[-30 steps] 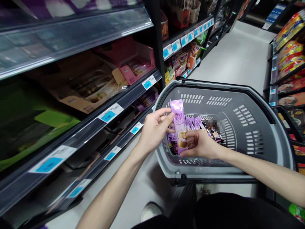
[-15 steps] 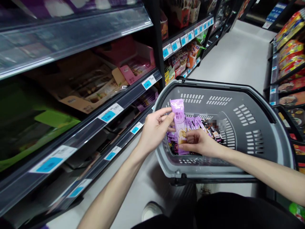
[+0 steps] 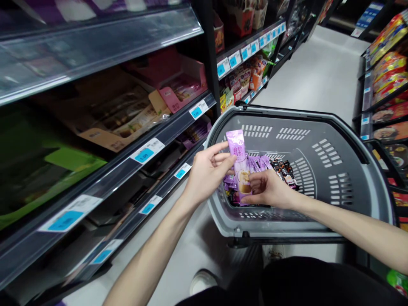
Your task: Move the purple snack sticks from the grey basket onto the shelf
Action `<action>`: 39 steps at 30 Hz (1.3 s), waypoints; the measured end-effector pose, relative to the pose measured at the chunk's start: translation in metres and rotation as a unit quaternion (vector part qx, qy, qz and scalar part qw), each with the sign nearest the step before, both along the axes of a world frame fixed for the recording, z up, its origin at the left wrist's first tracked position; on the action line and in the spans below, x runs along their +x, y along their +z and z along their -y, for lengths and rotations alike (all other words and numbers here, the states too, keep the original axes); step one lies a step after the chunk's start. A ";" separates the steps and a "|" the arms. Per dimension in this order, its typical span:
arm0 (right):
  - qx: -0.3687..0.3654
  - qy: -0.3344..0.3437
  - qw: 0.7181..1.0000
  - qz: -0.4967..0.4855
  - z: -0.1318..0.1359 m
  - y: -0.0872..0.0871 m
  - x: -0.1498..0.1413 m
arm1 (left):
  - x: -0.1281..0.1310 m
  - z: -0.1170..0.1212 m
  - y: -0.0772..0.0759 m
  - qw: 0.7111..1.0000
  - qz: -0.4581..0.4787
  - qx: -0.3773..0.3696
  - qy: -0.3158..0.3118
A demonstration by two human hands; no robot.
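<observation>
Sachet point(image 3: 239, 163), purple, upright, cup picture

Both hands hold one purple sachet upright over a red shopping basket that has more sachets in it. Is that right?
Not quite: the shopping basket is grey, not red, as the head view shows. The rest holds: the left hand and right hand hold one purple sachet upright over it, with more sachets inside.

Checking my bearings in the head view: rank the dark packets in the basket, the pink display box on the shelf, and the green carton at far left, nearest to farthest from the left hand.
1. dark packets: in the grey basket, right of the left hand.
2. pink display box: on the shelf, up and left.
3. green carton: far left on the shelf.
</observation>
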State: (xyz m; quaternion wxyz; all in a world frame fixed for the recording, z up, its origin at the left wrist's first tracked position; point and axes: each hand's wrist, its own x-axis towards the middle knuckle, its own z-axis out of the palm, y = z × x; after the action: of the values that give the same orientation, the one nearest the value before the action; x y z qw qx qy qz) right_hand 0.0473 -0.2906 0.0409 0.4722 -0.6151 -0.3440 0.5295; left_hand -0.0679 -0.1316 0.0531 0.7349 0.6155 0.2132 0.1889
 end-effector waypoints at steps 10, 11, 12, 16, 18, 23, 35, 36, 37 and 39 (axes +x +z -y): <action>0.004 0.012 1.000 -0.004 0.002 -0.006 0.002 | 0.000 0.001 0.000 1.000 -0.005 0.001 0.013; 0.003 0.016 1.000 -0.009 0.002 -0.005 0.002 | 0.000 0.000 0.000 1.000 -0.007 0.001 0.015; 0.003 0.020 1.000 -0.015 0.002 -0.005 0.002 | 0.000 0.000 0.000 1.000 -0.008 0.002 0.018; 0.002 0.029 0.999 -0.029 0.001 -0.005 0.002 | 0.000 0.001 -0.001 1.000 -0.012 0.005 0.025; 0.003 0.029 0.999 -0.032 0.002 -0.006 0.002 | 0.000 0.001 -0.001 1.000 -0.013 0.006 0.026; 0.000 0.037 0.998 -0.044 0.003 -0.006 0.002 | 0.001 0.001 -0.002 0.999 -0.010 0.004 0.032; -0.013 0.051 0.997 -0.063 0.004 -0.007 0.003 | 0.001 0.001 0.000 1.000 -0.008 0.002 0.029; -0.015 0.051 0.997 -0.063 0.004 -0.007 0.003 | 0.001 0.001 0.000 1.000 -0.008 0.003 0.028; -0.016 0.050 0.997 -0.063 0.004 -0.007 0.003 | 0.001 0.001 0.000 1.000 -0.008 0.003 0.027; -0.017 0.050 0.997 -0.063 0.004 -0.008 0.003 | 0.001 0.001 0.000 1.000 -0.008 0.005 0.025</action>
State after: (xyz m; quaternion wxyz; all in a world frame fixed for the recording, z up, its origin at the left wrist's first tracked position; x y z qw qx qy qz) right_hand 0.0504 -0.2951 0.0334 0.4556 -0.5706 -0.3345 0.5957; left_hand -0.0671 -0.1325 0.0526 0.7249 0.6154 0.2336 0.2031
